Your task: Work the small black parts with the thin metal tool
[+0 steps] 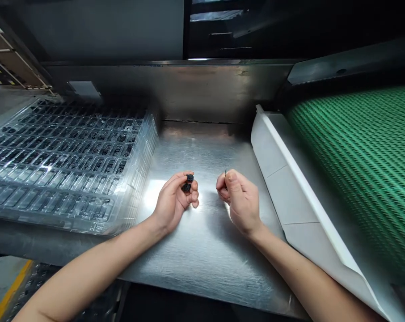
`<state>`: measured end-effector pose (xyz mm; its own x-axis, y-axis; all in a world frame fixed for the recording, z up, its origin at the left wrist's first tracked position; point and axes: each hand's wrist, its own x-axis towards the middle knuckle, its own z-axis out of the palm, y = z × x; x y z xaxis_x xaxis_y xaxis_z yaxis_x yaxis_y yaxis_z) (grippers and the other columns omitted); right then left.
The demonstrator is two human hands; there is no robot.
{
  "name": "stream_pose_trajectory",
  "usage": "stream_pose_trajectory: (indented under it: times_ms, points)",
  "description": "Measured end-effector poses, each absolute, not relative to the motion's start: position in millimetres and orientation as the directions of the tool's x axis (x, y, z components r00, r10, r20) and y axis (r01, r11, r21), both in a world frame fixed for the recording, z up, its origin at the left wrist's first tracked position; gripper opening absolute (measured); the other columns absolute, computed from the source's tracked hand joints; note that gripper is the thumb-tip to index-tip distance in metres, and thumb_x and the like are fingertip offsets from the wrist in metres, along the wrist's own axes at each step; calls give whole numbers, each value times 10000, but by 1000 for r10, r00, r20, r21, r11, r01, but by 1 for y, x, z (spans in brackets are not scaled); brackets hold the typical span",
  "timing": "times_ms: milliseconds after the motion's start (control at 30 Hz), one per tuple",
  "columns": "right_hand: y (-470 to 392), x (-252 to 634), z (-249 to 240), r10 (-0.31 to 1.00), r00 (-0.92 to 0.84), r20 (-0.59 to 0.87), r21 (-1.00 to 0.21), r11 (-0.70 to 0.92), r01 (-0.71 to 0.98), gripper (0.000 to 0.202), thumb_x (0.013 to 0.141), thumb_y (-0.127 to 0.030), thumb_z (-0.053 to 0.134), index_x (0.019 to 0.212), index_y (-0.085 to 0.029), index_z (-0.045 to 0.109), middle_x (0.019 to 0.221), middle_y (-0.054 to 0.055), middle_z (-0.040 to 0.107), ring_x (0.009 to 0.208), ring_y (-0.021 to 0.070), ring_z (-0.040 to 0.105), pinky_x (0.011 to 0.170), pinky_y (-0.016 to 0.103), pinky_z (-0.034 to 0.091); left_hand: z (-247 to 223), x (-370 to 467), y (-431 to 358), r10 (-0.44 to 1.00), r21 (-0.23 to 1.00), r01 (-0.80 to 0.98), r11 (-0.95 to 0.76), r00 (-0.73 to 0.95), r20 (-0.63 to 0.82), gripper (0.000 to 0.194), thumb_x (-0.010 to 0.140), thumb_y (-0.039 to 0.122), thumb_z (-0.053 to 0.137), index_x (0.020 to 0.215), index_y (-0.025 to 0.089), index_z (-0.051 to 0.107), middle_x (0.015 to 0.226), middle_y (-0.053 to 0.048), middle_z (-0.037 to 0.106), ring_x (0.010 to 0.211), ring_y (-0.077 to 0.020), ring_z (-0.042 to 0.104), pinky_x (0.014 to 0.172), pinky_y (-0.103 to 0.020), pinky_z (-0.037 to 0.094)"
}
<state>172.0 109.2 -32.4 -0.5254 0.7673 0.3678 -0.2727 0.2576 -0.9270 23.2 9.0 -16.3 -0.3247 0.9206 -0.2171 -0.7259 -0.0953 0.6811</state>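
Two small black plastic parts (189,178) sit in the fingers of my left hand (174,200), one at the thumb and fingertip, the other just below it. My right hand (241,199) is a short way to the right, thumb pressed against the curled fingers. A thin dark sliver (225,172) sticks up from that pinch; its kind is too small to make out. Both hands are held over a brushed metal table (196,259), apart from each other.
At the left stands a stack of clear plastic trays (132,197), with black parts in many pockets of the top one. A white plastic guard (289,192) runs along the right, beside a green mesh conveyor belt (366,156). A metal panel (209,94) closes off the back.
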Motion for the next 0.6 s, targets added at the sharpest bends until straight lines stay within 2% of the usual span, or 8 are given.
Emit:
stream_pose_trajectory:
  times_ms: [100,200,267,367,467,600]
  points:
    - [106,173,-35,734,-540,413,-911,334,-242,524,1188,-620,595,864,-213,656,670,-30,456,579,152,398,540,290,287,-23,24,11,902,686,-720,-102,-358,-242,103,997,189,616,1086,137,630,888,-99,721,722,-199,708,661,-310,641]
    - [102,173,-34,661,-553,507,-848,496,-186,443,1197,-542,613,899,-220,667,717,-27,533,599,154,443,564,291,335,-23,26,10,895,660,-739,-135,-377,-238,108,1013,177,584,1087,131,647,996,-146,758,888,-241,766,871,-398,667]
    - [101,172,-34,599,-570,562,-788,598,-149,302,1176,-451,681,976,-224,687,806,-18,628,616,155,492,577,295,370,-20,26,10,898,627,-766,-141,-366,-244,154,1060,204,550,1116,122,668,1099,-172,766,965,-239,771,946,-386,642]
    - [103,169,-38,486,-600,635,-676,726,-127,64,1133,-284,732,1147,-233,695,1017,16,725,761,184,647,661,304,465,-15,27,9,918,582,-805,-113,-309,-249,327,1148,336,470,1211,101,689,1253,-220,747,1108,-263,757,951,-346,613]
    - [108,167,-44,388,-627,676,-563,820,-100,169,1112,-168,681,1265,-239,678,1120,35,737,932,215,724,757,314,525,-11,29,8,937,554,-827,-96,-264,-231,484,1176,466,410,1305,98,696,1341,-236,724,1214,-300,727,972,-370,596]
    - [115,169,-49,329,-657,678,-448,894,-14,267,1106,-143,630,1357,-224,676,1237,66,733,971,229,745,752,327,547,-8,31,7,953,556,-827,-83,-228,-197,575,1174,533,386,1333,88,713,1413,-235,697,1264,-309,699,1057,-394,552]
